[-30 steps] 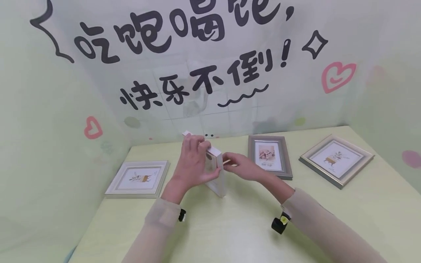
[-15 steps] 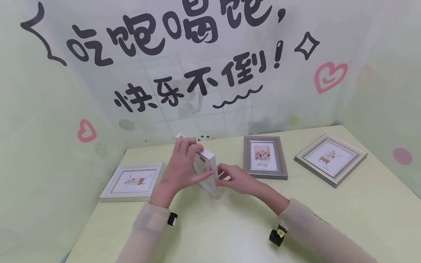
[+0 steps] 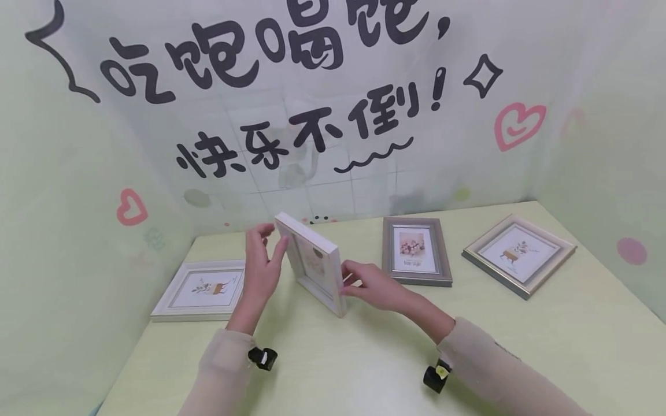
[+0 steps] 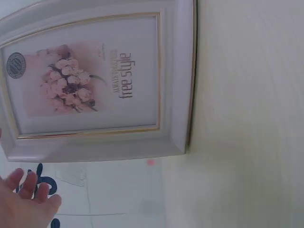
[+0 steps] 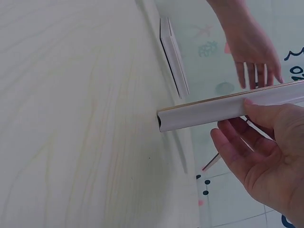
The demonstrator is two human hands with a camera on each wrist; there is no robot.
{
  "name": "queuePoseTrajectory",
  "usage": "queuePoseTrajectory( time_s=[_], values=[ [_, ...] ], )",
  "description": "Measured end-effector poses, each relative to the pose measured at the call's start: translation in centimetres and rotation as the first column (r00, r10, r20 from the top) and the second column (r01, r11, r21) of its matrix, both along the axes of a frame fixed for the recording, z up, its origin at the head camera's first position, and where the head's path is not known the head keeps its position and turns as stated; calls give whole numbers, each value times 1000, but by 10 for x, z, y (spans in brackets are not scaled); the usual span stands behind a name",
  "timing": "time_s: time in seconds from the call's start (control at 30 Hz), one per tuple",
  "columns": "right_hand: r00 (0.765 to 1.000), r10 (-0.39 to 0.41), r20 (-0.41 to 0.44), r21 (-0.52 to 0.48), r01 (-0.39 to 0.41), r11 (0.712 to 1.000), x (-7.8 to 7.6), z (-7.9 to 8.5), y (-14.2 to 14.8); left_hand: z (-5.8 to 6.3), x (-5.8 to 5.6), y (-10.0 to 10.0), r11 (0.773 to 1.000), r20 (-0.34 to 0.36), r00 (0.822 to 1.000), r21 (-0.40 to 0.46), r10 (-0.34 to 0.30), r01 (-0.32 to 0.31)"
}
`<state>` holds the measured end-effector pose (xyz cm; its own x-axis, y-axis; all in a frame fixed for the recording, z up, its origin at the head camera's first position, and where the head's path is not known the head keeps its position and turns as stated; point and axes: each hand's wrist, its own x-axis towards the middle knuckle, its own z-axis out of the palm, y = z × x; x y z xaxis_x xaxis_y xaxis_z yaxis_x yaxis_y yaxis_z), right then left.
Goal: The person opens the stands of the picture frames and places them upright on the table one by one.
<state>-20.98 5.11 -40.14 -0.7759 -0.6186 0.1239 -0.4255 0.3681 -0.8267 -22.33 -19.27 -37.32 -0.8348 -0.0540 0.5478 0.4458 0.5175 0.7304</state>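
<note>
A white picture frame [image 3: 314, 263] with a thin gold inner line stands upright on the table, turned at an angle. Its print shows pink flowers and the words "free style" in the left wrist view. My right hand [image 3: 377, 286] pinches the frame's right edge, thumb on one side and fingers on the other, as the right wrist view shows. Beside the upper left edge is my left hand [image 3: 262, 263], fingers extended and thumb tip right at the border. In the left wrist view, part of that left hand [image 4: 26, 202] appears apart from the frame's side.
A white picture frame [image 3: 166, 306] lies flat at the left, partly behind my left arm. Toward the back right lie a grey-brown frame [image 3: 442, 248] and a champagne-coloured frame [image 3: 551, 254]. A printed curtain [image 3: 364, 190] hangs behind the pale table [image 3: 364, 364].
My left hand has let go of the frame's top and moved left to its side, uncovering the print. The right hand stays at the right edge. The head view has shifted slightly.
</note>
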Motion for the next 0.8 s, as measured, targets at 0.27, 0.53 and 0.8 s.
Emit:
queuePoseTrajectory(
  time_s=[0.27,0.53,0.8],
  values=[
    [1000,-3,-31,18,3,1000,1,0,1,-20,-2,0,991,209,975,128,-75,48],
    [996,-29,80,-66,34,997,-1,-3,2,-24,0,2,993,187,981,115,-43,22],
    [939,-258,228,-68,280,958,-2,-12,-2,-32,2,8,990,162,986,126,46,-67]
  ],
)
